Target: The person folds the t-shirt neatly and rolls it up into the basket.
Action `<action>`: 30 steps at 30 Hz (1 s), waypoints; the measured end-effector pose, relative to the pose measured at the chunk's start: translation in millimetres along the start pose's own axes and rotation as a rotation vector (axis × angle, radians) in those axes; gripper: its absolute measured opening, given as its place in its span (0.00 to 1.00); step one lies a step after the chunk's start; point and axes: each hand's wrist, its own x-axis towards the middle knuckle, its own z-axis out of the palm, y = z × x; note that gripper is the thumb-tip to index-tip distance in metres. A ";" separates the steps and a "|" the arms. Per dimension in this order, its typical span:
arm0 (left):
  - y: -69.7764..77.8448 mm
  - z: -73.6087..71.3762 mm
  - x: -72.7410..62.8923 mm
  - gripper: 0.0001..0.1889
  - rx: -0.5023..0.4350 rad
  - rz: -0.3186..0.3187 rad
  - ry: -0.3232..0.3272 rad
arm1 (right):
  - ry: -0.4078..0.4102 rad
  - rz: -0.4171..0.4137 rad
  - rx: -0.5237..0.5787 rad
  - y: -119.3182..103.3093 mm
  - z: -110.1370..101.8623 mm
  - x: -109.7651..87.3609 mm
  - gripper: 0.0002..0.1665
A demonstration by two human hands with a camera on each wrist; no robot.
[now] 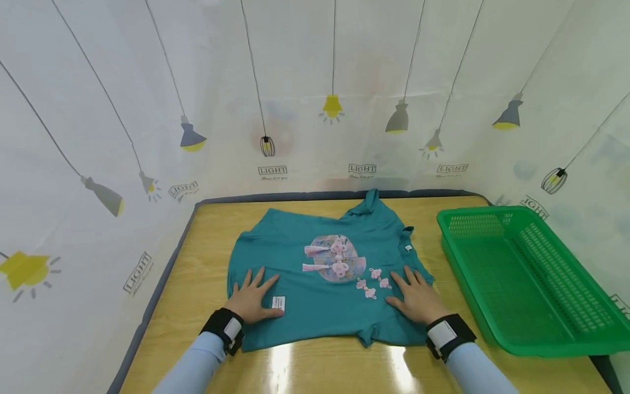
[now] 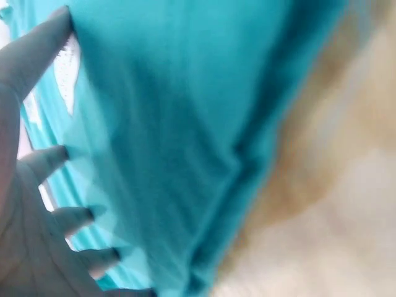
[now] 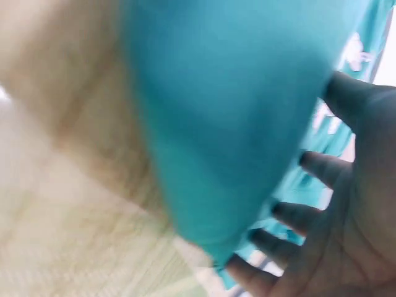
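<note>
A teal shirt (image 1: 295, 246) lies spread on the table, with a pink tasselled round print in its middle and small pink knot motifs lower right. My left hand (image 1: 249, 300) rests on its left part, fingers spread, the thumb at a white label (image 1: 278, 303). On the right part my right hand (image 1: 418, 296) touches the cloth with spread fingers, close to the knot motifs (image 1: 372, 283). In the left wrist view the fingertips (image 2: 80, 216) meet the teal cloth near its folded edge. The right wrist view has the fingertips (image 3: 291, 213) along the cloth too.
A green plastic basket (image 1: 531, 284) stands at the table's right side, beside the right forearm. The wooden table (image 1: 206, 241) has a dark border (image 1: 167, 279), and a white sheet (image 1: 305, 54) printed with hanging lamps rises behind and at the sides.
</note>
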 end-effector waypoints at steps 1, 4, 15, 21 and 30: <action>-1.7 -1.9 5.5 0.51 0.004 0.002 0.011 | 0.020 -0.012 -0.002 1.9 -1.3 5.8 0.42; -4.5 -6.3 14.4 0.49 0.022 0.015 0.051 | 0.075 -0.027 0.009 5.8 -6.3 16.6 0.41; 19.3 -10.3 -55.4 0.31 0.077 0.164 0.053 | 0.063 0.255 0.081 2.6 -17.0 -48.8 0.26; 25.7 -0.5 -71.2 0.12 0.156 0.191 0.036 | 0.099 0.214 0.411 2.1 -8.7 -57.1 0.12; 9.6 0.7 -78.3 0.10 0.114 0.257 0.037 | -0.023 0.097 0.991 7.1 -42.2 -72.3 0.17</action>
